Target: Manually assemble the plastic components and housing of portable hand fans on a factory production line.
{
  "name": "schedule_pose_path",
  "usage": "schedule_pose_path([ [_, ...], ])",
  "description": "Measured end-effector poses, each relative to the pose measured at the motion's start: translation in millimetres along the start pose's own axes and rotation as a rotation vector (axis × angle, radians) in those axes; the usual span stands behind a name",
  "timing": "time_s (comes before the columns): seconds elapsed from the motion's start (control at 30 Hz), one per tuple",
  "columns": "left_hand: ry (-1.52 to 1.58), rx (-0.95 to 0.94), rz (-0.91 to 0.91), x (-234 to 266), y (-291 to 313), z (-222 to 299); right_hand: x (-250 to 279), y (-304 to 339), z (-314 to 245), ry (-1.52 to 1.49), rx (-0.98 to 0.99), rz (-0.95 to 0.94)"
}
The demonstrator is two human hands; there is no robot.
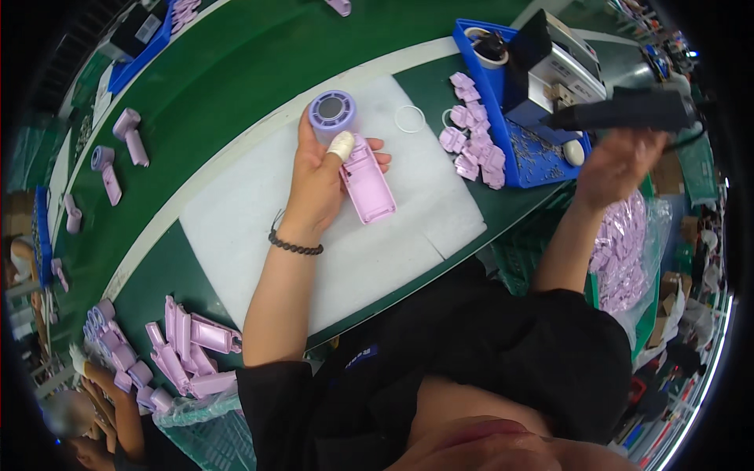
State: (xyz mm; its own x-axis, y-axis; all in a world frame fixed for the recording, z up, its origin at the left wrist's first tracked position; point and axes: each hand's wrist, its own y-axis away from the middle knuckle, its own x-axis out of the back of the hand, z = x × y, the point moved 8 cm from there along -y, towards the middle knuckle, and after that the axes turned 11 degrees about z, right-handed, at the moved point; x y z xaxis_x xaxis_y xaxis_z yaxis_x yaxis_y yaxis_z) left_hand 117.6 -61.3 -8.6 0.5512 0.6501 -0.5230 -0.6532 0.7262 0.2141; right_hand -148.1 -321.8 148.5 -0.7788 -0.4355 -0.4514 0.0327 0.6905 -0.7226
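Note:
My left hand is closed round a handheld fan with a purple round head and an open pink handle shell. A pale finger cover sits on the thumb, which presses near the neck. The fan is over a white foam sheet. At the right, my right hand grips a black electric screwdriver that lies level, its tip pointing left. That tip is in front of a grey screw feeder box; whether it touches the box I cannot tell.
A blue tray holds loose screws and the feeder. Small pink parts lie beside it, near a white ring. Pink shells are piled at the lower left. More fans lie on the green belt. A bag of pink parts stands right.

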Motion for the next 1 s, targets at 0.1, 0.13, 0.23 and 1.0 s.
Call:
schedule_pose_path([
  [0.1, -0.014, -0.001, 0.059, 0.1, 0.2, 1.4, -35.1, 1.1, 23.4, 0.023, -0.351, -0.214],
  [0.13, -0.02, 0.0, 0.068, -1.4, -1.6, 2.3, -34.2, 1.1, 25.2, 0.112, -0.416, -0.251],
  [0.23, -0.046, -0.012, 0.05, -0.4, -2.7, 3.1, -30.3, 2.6, 29.5, -0.141, -0.402, -0.413],
  [1.0, -0.158, -0.039, 0.075, -2.3, 3.8, 3.9, -32.9, -59.7, 111.4, -0.163, -0.591, -0.44],
])
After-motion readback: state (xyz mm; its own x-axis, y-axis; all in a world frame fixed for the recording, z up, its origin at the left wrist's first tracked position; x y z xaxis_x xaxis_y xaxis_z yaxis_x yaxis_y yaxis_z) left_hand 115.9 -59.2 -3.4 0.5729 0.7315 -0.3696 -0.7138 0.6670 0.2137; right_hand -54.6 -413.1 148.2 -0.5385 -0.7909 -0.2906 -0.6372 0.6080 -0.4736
